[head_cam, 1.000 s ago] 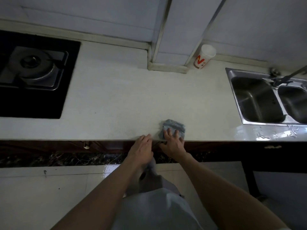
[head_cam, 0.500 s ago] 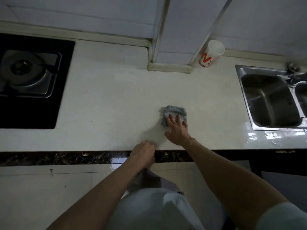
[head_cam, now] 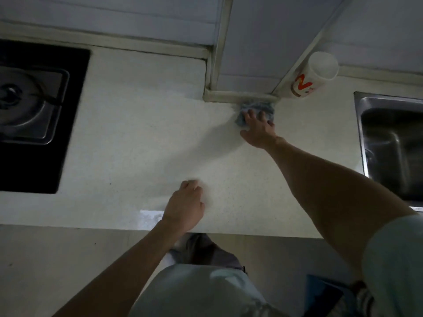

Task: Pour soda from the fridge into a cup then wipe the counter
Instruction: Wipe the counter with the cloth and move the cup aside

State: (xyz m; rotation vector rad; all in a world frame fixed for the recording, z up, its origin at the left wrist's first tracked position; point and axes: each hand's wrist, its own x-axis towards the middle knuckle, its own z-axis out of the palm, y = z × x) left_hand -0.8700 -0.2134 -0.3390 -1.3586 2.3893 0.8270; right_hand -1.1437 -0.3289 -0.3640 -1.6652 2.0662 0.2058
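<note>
Starting at the left, a black glass gas hob with a steel burner (head_cam: 34, 115) is set into the pale speckled stone counter (head_cam: 137, 138), its image slightly blurred. Toward the middle, the person's left hand (head_cam: 185, 207) rests on the counter near the front edge, knuckles up. Its fingers are curled under into a loose fist, with nothing seen in its grasp. Further back and to the right, a boxed-in white tiled wall column (head_cam: 247, 72) meets the counter. A crumpled blue-grey cleaning cloth (head_cam: 256, 108) lies on the counter there, touching the trim at the column's foot. The right hand (head_cam: 257, 128), its arm fully stretched, presses down on this cloth with the palm flat. Its fingers are straight and slightly spread, laid on top of the fabric rather than curled around it. Just right of the column, a white paper cup with a red and yellow logo (head_cam: 313, 75) stands upright at the back of the counter, close to the wall and apart from the cloth. Its contents cannot be made out. At the far right, a stainless steel sink (head_cam: 384, 106) is let into the counter, near the cup.
</note>
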